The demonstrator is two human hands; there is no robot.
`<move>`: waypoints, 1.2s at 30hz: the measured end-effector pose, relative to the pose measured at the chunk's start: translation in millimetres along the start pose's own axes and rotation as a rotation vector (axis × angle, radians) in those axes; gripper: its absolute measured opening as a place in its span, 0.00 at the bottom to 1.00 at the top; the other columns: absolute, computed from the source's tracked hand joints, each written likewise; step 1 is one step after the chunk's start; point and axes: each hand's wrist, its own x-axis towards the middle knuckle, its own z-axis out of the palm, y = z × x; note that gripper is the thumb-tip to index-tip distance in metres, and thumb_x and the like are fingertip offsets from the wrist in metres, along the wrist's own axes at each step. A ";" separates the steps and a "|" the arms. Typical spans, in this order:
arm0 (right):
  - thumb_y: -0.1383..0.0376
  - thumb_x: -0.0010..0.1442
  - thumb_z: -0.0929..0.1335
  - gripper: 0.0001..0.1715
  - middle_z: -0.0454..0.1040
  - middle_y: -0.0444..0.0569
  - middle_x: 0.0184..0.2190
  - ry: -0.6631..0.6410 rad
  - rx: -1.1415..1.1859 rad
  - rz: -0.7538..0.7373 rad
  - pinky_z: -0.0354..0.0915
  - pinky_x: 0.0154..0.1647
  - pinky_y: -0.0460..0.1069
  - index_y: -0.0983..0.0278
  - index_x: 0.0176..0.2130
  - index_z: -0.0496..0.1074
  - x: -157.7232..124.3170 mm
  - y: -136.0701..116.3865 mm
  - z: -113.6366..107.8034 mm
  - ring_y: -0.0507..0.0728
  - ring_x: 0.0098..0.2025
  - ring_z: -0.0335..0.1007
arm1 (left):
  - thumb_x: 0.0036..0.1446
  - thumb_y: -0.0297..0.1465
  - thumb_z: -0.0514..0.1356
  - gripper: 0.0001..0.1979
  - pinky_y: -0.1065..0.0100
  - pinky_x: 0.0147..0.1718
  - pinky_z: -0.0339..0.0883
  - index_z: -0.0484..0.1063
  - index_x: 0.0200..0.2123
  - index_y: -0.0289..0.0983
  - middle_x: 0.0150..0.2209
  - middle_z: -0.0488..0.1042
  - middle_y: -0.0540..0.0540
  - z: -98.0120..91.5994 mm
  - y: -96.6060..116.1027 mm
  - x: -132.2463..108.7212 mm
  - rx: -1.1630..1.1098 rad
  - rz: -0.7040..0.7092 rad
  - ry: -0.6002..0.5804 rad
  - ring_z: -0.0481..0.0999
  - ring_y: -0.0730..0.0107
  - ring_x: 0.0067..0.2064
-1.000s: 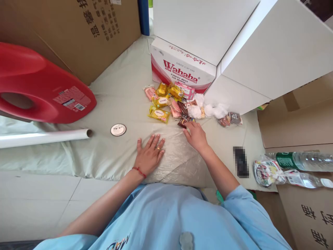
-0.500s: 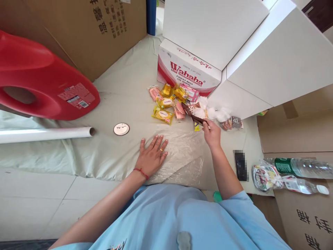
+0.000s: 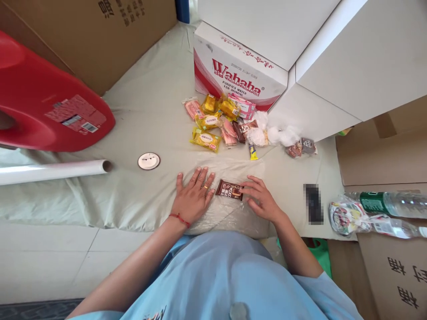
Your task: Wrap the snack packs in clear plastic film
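A brown cocoa snack packet [image 3: 229, 190] lies flat on a clear plastic bag [image 3: 230, 218], which is spread over the cloth-covered surface. My left hand [image 3: 193, 195] rests palm down on the left part of the bag, fingers spread, its thumb close to the packet. My right hand [image 3: 262, 198] is at the packet's right end, fingers apart and fingertips at its edge; whether they touch it I cannot tell. Beyond the hands lies a pile of wrapped snacks: yellow packets [image 3: 205, 139], pink packets [image 3: 228, 132], a brown packet [image 3: 247, 129] and a small yellow-and-blue one [image 3: 253, 152].
A Wahaha water carton [image 3: 238, 66] stands behind the snacks, beside white boxes [image 3: 320, 106]. At left are a red jug [image 3: 50, 98], a white tube [image 3: 53, 172] and a round badge [image 3: 149, 161]. Plastic bottles [image 3: 396, 204] and a pixelated dark object [image 3: 312, 204] lie at right.
My right hand has come from the pile towards me, and the brown packet it held now lies on the plastic bag. Its fingers have opened. My left hand stays in place.
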 end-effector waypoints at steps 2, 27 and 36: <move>0.58 0.71 0.67 0.21 0.76 0.54 0.59 0.047 -0.038 0.033 0.62 0.69 0.67 0.55 0.61 0.74 5.5 -3.6 6.0 0.66 0.70 0.59 | 0.73 0.39 0.47 0.29 0.32 0.71 0.22 0.55 0.74 0.47 0.76 0.52 0.40 0.7 -0.6 0.0 -0.006 0.004 0.007 0.53 0.49 0.76; 0.63 0.75 0.61 0.19 0.81 0.53 0.42 -0.056 -0.085 0.148 0.65 0.51 0.58 0.62 0.54 0.78 46.3 -16.3 15.6 0.61 0.45 0.68 | 0.75 0.37 0.44 0.28 0.30 0.70 0.22 0.54 0.74 0.44 0.76 0.50 0.42 2.8 -3.6 -1.8 0.079 0.039 0.008 0.51 0.52 0.77; 0.54 0.68 0.71 0.27 0.74 0.56 0.57 -0.090 -0.236 0.152 0.63 0.59 0.62 0.58 0.63 0.73 35.7 -21.3 29.2 0.66 0.58 0.61 | 0.74 0.37 0.44 0.28 0.28 0.70 0.25 0.51 0.75 0.47 0.76 0.50 0.41 3.4 -4.0 -2.2 0.037 0.038 0.013 0.52 0.49 0.77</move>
